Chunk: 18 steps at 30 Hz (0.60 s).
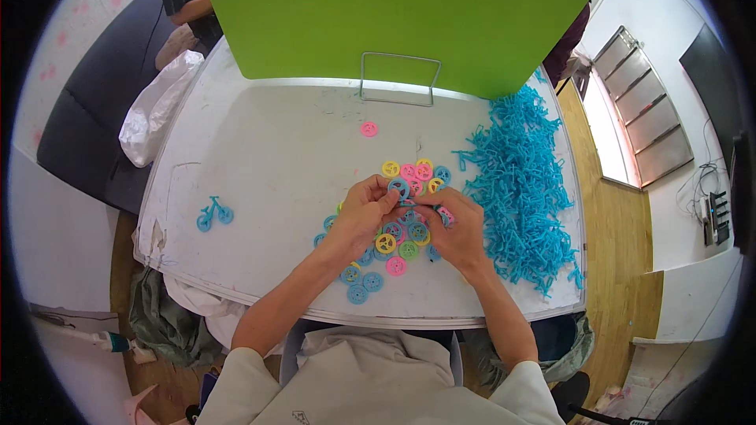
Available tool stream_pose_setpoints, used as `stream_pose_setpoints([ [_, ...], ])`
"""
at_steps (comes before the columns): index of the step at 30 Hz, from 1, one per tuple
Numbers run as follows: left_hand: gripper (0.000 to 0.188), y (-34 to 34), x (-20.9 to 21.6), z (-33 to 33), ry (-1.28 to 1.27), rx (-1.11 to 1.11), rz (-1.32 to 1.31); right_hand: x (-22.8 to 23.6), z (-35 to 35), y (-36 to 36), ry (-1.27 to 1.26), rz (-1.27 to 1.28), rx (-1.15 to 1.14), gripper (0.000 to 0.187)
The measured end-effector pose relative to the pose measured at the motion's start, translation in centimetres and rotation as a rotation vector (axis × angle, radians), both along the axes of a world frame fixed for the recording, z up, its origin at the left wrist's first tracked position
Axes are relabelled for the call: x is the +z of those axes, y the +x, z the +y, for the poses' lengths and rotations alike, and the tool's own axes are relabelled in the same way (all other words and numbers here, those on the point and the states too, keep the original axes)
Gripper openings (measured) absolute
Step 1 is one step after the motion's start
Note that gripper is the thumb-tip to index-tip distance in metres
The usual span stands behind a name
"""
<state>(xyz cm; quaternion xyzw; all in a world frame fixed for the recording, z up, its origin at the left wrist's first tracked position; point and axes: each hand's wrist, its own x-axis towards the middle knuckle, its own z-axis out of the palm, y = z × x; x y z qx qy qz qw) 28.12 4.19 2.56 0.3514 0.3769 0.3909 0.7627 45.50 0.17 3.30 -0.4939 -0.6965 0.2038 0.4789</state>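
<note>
Over a pile of small plastic wheels, my two hands meet with fingertips pinched. My left hand (364, 211) grips a blue spoked wheel (399, 186) between thumb and fingers. My right hand (458, 230) is closed on a thin blue plastic piece (408, 204), which touches or nearly touches that wheel; its full shape is hidden by my fingers. Beneath and around them lie loose blue, yellow, pink and green wheels, among them a yellow wheel (385, 243) and a pink wheel (395, 266). At the table's left lies a blue toy bicycle (214, 214) with two wheels on its frame.
A large heap of blue plastic frame parts (524, 189) covers the table's right side. One pink wheel (369, 129) lies apart, farther back. A green panel (409, 16) with a wire stand (400, 102) rises at the far edge. Beside the left edge is a white sack (161, 106). Other people sit beyond.
</note>
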Motion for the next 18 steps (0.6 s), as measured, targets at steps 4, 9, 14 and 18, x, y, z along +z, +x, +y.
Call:
stream_pose_setpoints([
  [4, 0.01, -0.2, 0.7, -0.1, 0.009, -0.018, -0.048, 0.5, -0.1, -0.4, 0.091, -0.055, -0.06, 0.021],
  [9, 0.022, -0.4, 2.4, -0.4, 0.221, -0.029, 0.117, 0.4, 0.1, -0.4, 0.151, -0.08, -0.047, 0.021],
  [14, 0.022, -0.4, 2.8, -0.4, 0.321, -0.019, 0.112, 0.6, 0.1, -0.4, 0.147, -0.072, -0.038, 0.019],
  [18, 0.018, -0.2, 2.7, -0.3, 0.245, 0.004, 0.137, 0.2, 0.2, -0.1, 0.167, -0.067, -0.007, 0.019],
])
